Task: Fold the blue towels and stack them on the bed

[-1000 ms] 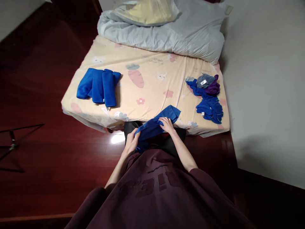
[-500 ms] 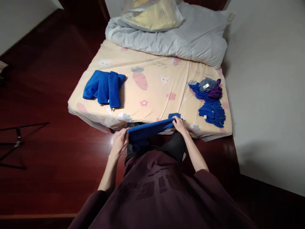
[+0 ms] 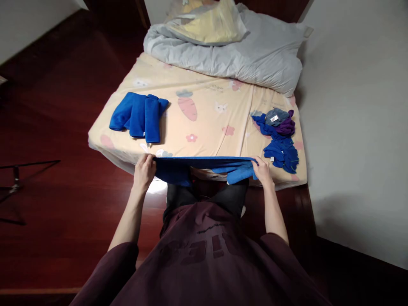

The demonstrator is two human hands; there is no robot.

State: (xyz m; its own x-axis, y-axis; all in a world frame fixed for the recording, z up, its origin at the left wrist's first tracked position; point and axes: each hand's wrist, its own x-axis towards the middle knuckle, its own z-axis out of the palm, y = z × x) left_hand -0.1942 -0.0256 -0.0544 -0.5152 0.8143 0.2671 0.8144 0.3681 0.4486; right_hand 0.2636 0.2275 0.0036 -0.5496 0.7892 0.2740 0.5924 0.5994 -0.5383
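Observation:
A blue towel (image 3: 204, 162) is stretched taut between my two hands, just off the bed's near edge, with its lower part hanging down in front of my legs. My left hand (image 3: 145, 172) is closed on one end of its top edge. At the other end, my right hand (image 3: 262, 171) pinches the cloth. Several folded blue towels (image 3: 136, 117) lie overlapping on the left of the bed. Over on the right sits a crumpled heap of blue cloths (image 3: 281, 154), with a grey cloth (image 3: 276, 115) and a purple cloth (image 3: 287, 125) at its far end.
The bed (image 3: 207, 127) has a cream sheet with carrot and rabbit prints. A grey-white quilt (image 3: 255, 55) and a clear bag with something yellow (image 3: 216, 25) lie at its far end. A wall (image 3: 357, 127) runs along the right; a black stand (image 3: 15, 185) is on the left floor.
My hands have moved apart and up toward the bed, pulling the blue towel from a slant into a wide, level line. The towels and cloths on the bed stay in place.

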